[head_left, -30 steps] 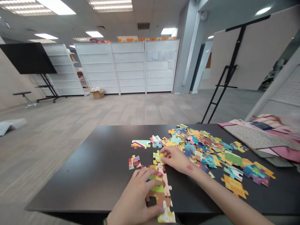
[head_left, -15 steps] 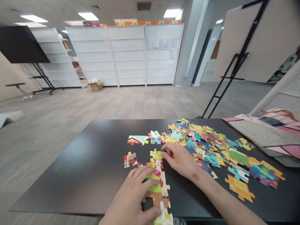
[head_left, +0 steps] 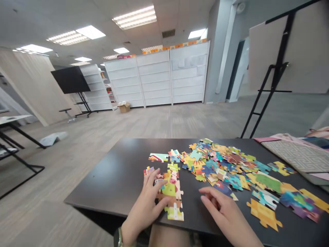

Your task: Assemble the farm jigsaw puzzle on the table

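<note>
A partly joined jigsaw puzzle (head_left: 169, 188) with a cow on it lies flat near the table's front edge. Over its left side rests my left hand (head_left: 146, 200), fingers spread, fingertips on or just above the pieces; part of the puzzle is hidden beneath. My right hand (head_left: 222, 209) hovers over the table right of the puzzle, apart from it. Its fingers are curled in, thumb close to forefinger, with nothing visible between them. One loose puzzle piece (head_left: 148, 170) sits by my left fingertips. Beyond the cow lie a joined strip (head_left: 158, 157) and a blue-and-red piece (head_left: 174, 155).
A heap of loose puzzle pieces (head_left: 221, 157) covers the right part of the black table (head_left: 108, 178). A yellow piece (head_left: 264, 214) lies nearer me. At the right edge is a patterned cloth bag (head_left: 288, 154). Behind stand an easel board (head_left: 267, 58) and white shelves (head_left: 154, 79).
My right hand has drawn back from the cow puzzle's top edge, toward me and right. My left hand stays over the puzzle's left side. The camera view has turned left and tilted.
</note>
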`<act>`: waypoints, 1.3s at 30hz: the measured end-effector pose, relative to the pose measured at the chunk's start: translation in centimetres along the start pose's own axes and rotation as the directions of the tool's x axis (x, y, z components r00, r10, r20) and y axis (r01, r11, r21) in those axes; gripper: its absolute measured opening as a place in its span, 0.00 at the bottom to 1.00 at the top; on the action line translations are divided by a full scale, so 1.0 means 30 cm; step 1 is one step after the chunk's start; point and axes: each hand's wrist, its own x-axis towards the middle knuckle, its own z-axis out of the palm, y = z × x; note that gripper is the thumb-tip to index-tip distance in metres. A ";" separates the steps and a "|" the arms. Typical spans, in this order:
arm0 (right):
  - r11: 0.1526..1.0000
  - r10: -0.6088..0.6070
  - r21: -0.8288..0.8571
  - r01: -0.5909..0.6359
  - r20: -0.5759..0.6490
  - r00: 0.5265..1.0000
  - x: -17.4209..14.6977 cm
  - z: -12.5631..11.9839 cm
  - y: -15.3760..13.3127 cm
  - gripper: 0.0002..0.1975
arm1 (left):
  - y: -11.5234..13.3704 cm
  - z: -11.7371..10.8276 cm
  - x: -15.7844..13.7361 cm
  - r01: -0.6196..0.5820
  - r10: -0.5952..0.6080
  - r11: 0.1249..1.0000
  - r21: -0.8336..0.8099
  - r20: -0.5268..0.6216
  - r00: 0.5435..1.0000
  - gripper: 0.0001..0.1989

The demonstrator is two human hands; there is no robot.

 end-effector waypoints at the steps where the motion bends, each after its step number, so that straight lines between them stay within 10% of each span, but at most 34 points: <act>1: 1.000 -0.007 -0.002 0.007 -0.006 1.000 0.003 0.000 0.001 0.18 | -0.015 -0.004 0.005 0.010 -0.010 1.000 0.001 -0.037 0.999 0.18; 11: 0.998 -0.050 0.028 0.050 0.003 0.999 0.011 0.010 0.042 0.20 | -0.218 -0.134 0.048 0.116 -0.112 0.989 0.090 -0.046 0.993 0.12; 39: 0.997 -0.068 0.020 0.068 -0.003 0.998 0.023 0.036 0.091 0.24 | -0.193 -0.162 0.048 0.036 -0.036 0.998 0.043 0.001 0.999 0.23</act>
